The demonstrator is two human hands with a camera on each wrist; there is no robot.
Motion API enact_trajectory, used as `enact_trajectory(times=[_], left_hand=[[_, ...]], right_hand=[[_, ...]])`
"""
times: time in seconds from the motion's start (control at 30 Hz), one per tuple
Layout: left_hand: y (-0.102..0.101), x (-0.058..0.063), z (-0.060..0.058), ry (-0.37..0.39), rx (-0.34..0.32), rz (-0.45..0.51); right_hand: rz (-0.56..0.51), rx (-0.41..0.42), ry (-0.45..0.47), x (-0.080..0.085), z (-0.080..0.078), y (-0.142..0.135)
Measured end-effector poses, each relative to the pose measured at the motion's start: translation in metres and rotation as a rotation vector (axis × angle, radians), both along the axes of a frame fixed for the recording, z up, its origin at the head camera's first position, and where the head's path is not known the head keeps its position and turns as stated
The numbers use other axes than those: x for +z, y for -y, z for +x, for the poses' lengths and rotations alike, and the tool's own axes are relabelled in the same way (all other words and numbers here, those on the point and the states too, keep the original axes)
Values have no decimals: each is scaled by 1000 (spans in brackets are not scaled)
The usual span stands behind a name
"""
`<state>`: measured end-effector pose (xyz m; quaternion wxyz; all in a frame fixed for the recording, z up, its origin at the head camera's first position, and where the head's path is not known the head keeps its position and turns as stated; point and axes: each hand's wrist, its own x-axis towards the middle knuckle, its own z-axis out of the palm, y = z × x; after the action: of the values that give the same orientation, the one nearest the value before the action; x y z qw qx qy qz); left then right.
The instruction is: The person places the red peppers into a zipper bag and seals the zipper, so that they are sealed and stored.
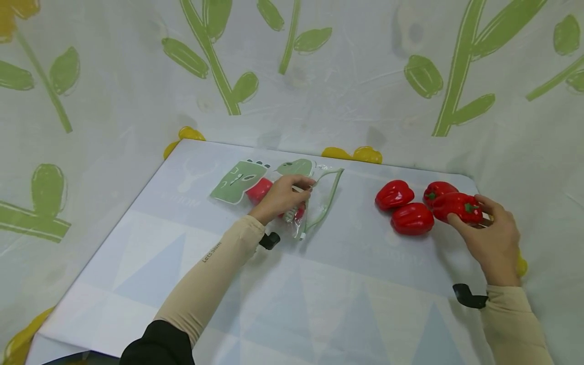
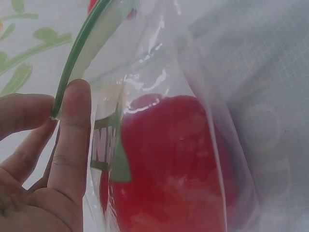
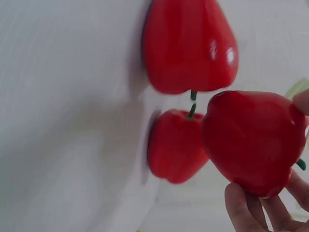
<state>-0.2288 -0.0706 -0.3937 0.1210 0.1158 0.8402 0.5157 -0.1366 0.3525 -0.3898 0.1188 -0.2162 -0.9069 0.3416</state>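
1. The right hand (image 1: 495,241) grips a glossy red bell pepper (image 1: 449,207), thumb and fingers spread across its rounded sides, likely against slipping; its green stem end faces the palm.
2. The left hand (image 1: 283,196) pinches the green rim of a clear printed plastic bag (image 1: 237,181), presumably to steady its mouth; a red, lobed piece (image 2: 166,159) inside lies just beside those fingers.
3. Left of and behind the gripped pepper, three similar red peppers (image 1: 412,219) rest on the pale patterned table (image 1: 347,299).

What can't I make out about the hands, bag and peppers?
Head view: left hand covers part of the bag, so its full contents are unclear.
Left wrist view: bottom edge crops the bagged pepper.
Right wrist view: top edge crops one loose pepper; right edge crops the right hand.
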Motion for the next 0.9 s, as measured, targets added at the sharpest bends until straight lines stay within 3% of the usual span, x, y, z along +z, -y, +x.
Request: enact_trajectory(times=[0.47,0.73,0.9], left_hand=[[0,-3,-1,12,8,12],[0,-2,-1,4,4,11],[0,-3,-2,-4,4,14]], right_hand=[[-75,-88,-121,8,-7,21],[-80,-33,-247,6,-12,38],[-109,36,-280,6,-13,52]])
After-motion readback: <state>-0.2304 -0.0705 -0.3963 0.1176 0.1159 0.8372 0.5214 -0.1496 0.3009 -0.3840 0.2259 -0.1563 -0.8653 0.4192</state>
